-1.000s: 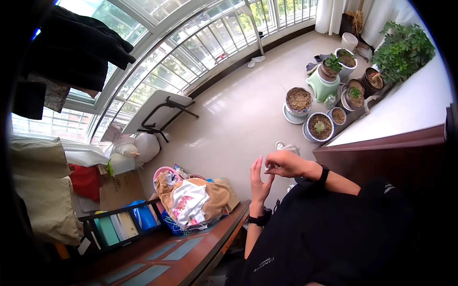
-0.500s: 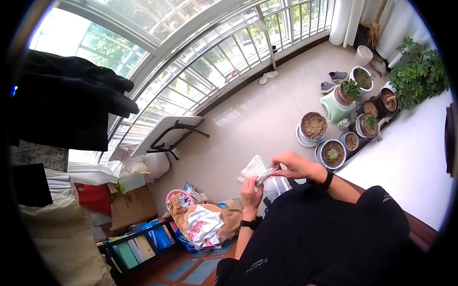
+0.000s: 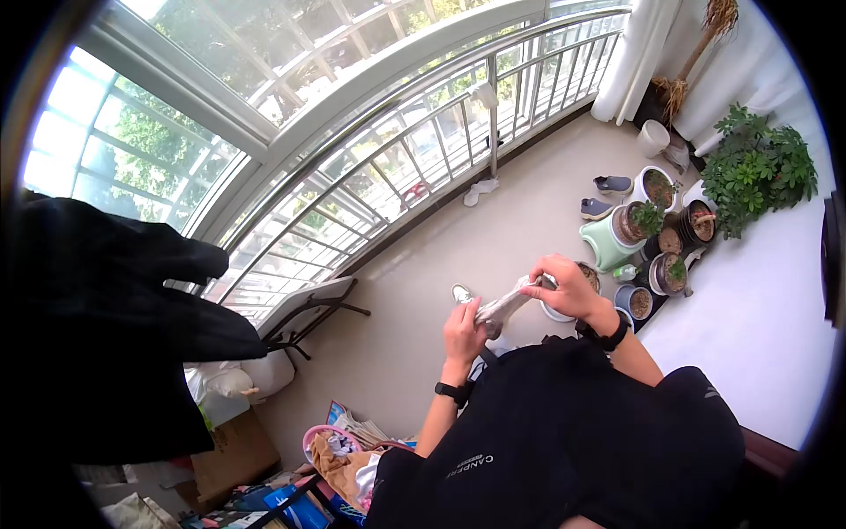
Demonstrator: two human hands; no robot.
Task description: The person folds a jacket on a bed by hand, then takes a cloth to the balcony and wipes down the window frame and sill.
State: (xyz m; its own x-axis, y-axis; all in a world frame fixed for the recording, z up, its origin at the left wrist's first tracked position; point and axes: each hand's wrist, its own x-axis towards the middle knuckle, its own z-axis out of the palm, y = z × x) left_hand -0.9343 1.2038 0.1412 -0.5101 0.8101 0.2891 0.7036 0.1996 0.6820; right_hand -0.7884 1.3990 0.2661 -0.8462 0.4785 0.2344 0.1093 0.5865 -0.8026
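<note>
A greyish-white sock is stretched between my two hands, above the floor and in front of my dark top. My left hand grips its lower left end, fingers closed on the fabric. At the upper right end, my right hand pinches it between thumb and fingers. Both wrists carry black bands. Just beyond my left hand, the tip of a white shoe shows on the floor. Part of a plant pot is hidden behind my right hand.
Potted plants and a pair of grey shoes stand to the right. A folded table leans by the railing. Dark clothing hangs at left. A pink-rimmed basket of cloth sits lower left.
My hands have moved apart, and the sock, bunched before, is now stretched between them. My right hand rose slightly. The view has shifted, with the hanging clothing now covering more at left.
</note>
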